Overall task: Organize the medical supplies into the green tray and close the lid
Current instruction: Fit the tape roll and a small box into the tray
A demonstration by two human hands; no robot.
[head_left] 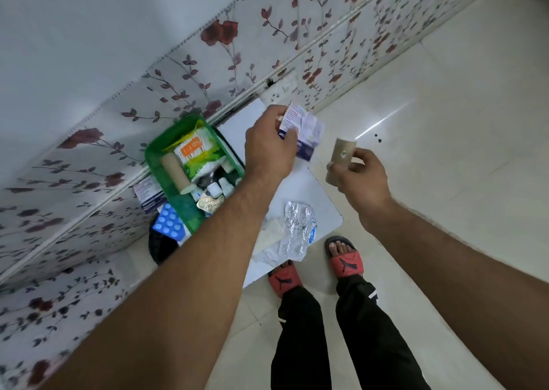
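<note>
The green tray [154, 149] sits on a white table [300, 187] against the floral wall. Inside lie a tan bandage roll [175, 168], a cotton bud pack [196, 152], small white bottles [221, 186] and a gold blister strip [209, 202]. Above the table to the right of the tray, my left hand [267, 149] grips a white and blue medicine box [303, 128]. My right hand [359, 176] holds a brown tape roll [340, 158] out beyond the table's right edge, over the floor.
A blue pill strip [167, 225] and another box [148, 195] lie beside the tray on its near-left side. Crumpled silver foil packets [297, 226] rest at the table's near edge. My feet in red sandals [344, 260] stand on the tiled floor.
</note>
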